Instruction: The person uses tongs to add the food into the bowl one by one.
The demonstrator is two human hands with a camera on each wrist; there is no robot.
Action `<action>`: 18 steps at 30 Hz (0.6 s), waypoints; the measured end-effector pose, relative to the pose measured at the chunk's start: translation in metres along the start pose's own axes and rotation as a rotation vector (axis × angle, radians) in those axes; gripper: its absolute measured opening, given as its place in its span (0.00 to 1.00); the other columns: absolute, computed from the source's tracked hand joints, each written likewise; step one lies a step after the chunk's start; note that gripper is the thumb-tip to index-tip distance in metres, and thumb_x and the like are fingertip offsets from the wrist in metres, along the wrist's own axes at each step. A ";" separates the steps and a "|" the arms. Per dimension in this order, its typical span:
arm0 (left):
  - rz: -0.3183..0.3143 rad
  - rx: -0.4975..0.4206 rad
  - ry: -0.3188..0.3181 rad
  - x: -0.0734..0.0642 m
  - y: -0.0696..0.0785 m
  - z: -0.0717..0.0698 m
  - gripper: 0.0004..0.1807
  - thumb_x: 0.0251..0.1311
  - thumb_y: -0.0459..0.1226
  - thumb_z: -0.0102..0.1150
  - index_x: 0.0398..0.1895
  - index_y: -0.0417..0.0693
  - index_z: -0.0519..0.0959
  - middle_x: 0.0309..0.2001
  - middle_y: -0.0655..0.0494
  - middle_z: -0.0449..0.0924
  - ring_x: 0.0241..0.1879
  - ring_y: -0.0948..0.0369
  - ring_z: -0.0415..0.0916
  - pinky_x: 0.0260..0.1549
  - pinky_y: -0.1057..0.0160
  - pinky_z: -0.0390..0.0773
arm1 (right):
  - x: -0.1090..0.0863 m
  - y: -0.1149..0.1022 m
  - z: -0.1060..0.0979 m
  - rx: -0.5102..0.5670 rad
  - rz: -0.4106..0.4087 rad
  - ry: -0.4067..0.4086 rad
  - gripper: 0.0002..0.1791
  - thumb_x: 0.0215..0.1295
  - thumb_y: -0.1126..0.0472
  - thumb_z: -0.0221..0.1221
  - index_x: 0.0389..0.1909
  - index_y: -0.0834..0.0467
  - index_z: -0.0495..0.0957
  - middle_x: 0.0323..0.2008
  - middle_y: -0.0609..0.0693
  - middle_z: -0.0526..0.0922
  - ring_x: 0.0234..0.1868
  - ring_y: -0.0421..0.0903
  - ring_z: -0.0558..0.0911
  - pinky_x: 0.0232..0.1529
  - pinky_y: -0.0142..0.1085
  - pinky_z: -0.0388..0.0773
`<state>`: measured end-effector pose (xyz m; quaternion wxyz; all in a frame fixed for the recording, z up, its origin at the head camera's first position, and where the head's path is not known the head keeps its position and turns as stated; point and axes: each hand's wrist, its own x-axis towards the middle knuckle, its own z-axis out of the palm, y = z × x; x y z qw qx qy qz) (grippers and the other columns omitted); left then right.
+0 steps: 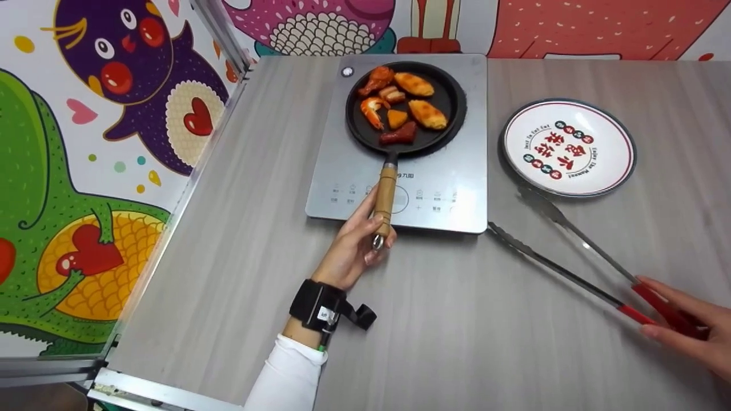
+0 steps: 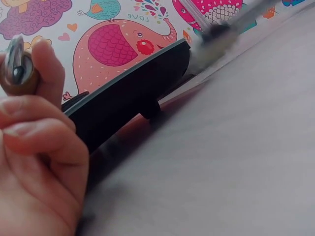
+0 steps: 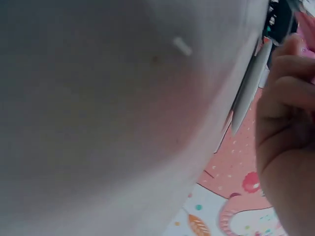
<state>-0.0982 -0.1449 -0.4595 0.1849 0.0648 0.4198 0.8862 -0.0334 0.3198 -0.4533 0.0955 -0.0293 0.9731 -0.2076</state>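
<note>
My left hand grips the wooden handle of a black frying pan on a silver induction cooker. In the left wrist view its fingers curl below the handle's end, and the pan's dark side rises behind. The pan holds a shrimp, a drumstick, two golden browned pieces, a yellow chunk, a dark red piece and a small layered piece. At the right, my right hand holds red-handled metal tongs, their jaws spread, tips between plate and cooker.
A white plate with a dark rim and red lettering lies right of the cooker. The grey wood-grain table meets a metal frame edge on the left. Cartoon-printed walls stand behind and at the left.
</note>
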 end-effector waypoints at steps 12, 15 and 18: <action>-0.010 0.018 0.014 -0.001 0.000 -0.004 0.31 0.62 0.38 0.47 0.67 0.68 0.53 0.26 0.50 0.74 0.21 0.64 0.66 0.10 0.74 0.60 | -0.008 -0.027 0.014 -0.247 -0.197 0.183 0.33 0.38 0.45 0.69 0.40 0.64 0.73 0.16 0.45 0.64 0.14 0.39 0.59 0.12 0.29 0.52; -0.006 0.031 0.010 -0.001 0.001 -0.005 0.31 0.62 0.39 0.47 0.67 0.67 0.53 0.25 0.50 0.73 0.20 0.64 0.65 0.09 0.74 0.59 | -0.010 -0.028 0.017 -0.276 -0.193 0.185 0.32 0.35 0.46 0.70 0.35 0.65 0.73 0.18 0.47 0.67 0.15 0.40 0.62 0.12 0.29 0.56; -0.004 0.046 0.002 0.000 0.001 -0.005 0.31 0.62 0.39 0.47 0.67 0.67 0.52 0.25 0.50 0.73 0.19 0.64 0.65 0.09 0.74 0.58 | -0.012 -0.028 0.020 -0.294 -0.181 0.177 0.30 0.35 0.47 0.70 0.33 0.66 0.72 0.18 0.47 0.66 0.16 0.41 0.62 0.12 0.29 0.56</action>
